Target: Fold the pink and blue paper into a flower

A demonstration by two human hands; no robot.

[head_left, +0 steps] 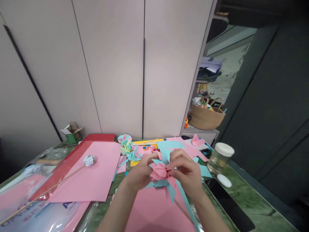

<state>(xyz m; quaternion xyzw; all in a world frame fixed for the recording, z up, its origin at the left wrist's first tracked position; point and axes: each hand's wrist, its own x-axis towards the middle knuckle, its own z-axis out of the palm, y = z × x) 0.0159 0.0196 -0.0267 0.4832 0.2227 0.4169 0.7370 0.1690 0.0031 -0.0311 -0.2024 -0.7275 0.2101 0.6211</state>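
Over green tabletop (pixel 256 199), pink flower (pixel 159 171) partly hides left hand (pixel 140 172).

Two hands: one left hand (pixel 142 172), one right hand (pixel 187 171). One layered pink-and-blue paper flower (pixel 159 172) between them; one pale blue flower (pixel 89 160) at left. At least three paper flowers (pixel 138 152) bunched on the far side of the bench (pixel 251 199), their overlap hiding the exact number. One lidded jar (pixel 220 158), one white oval object (pixel 224 180) and one black slab (pixel 228 203) at right. One small open box (pixel 72 135) far left. One woven basket (pixel 206 117), two handles, far right. Small colored beads (pixel 151 148), too many and too small to count.
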